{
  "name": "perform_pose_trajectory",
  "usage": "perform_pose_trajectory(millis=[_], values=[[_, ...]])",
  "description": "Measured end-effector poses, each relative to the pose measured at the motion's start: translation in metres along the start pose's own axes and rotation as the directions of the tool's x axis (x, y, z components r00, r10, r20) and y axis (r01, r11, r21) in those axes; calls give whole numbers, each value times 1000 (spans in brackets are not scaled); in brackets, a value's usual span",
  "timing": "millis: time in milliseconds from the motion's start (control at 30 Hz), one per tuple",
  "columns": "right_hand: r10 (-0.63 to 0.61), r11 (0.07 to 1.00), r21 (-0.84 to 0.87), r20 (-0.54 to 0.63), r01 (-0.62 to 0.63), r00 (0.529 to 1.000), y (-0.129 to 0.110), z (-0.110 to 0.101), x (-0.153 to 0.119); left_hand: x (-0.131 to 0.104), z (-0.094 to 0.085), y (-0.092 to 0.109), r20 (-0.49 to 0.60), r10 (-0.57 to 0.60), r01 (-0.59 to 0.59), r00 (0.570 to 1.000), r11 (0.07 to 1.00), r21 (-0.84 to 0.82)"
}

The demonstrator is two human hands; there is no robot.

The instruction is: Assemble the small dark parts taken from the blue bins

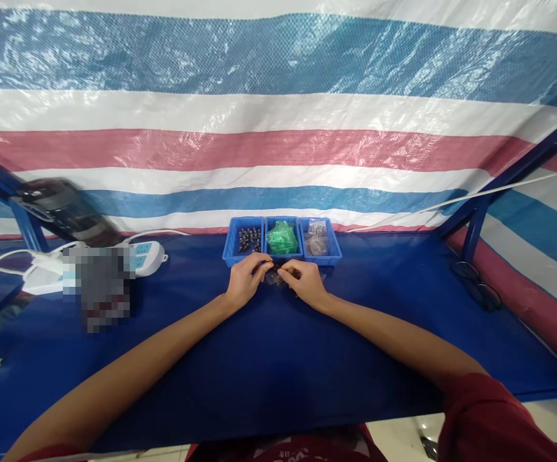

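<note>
Both hands meet just in front of three blue bins. My left hand [248, 280] has its thumb and forefinger pinched together, on something too small to make out. Close beside it, my right hand [305, 282] is also pinched, and what it holds is hidden. Between and below the fingertips lie small clear plastic bags [273, 278] on the blue table [278, 359]. The left bin [231, 247] holds several small dark metallic parts [249, 239]. Green plastic packets [282, 238] fill the middle bin, and clear bags [316, 237] lie in the right bin.
On the left stand a white power strip [149, 258] with cables, a blurred-out dark object [105, 289] and a dark bottle [69, 208]. Dark glasses [478, 286] lie at the right. A striped sheet [278, 151] hangs behind, with blue frame bars [473, 231] at the sides.
</note>
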State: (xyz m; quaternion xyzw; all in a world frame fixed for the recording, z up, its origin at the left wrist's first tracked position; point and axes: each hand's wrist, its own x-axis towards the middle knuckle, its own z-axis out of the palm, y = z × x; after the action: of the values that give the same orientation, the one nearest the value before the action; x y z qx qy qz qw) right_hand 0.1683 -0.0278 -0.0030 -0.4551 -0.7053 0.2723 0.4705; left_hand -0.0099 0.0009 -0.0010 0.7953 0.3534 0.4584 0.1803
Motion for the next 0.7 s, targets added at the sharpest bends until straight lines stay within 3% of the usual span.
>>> perform_pose_trajectory(millis=[233,433,700], values=[[13,1000,28,-18,-12,1000,2,-1,-1,-2,3,-2,-19,-38,37,999,999,-34],[-10,999,50,1,10,1000,0,0,-3,-3,3,0,60,-8,8,998,1000,13],[-52,999,12,43,52,998,0,0,-2,-3,1,3,83,9,-16,996,996,87]])
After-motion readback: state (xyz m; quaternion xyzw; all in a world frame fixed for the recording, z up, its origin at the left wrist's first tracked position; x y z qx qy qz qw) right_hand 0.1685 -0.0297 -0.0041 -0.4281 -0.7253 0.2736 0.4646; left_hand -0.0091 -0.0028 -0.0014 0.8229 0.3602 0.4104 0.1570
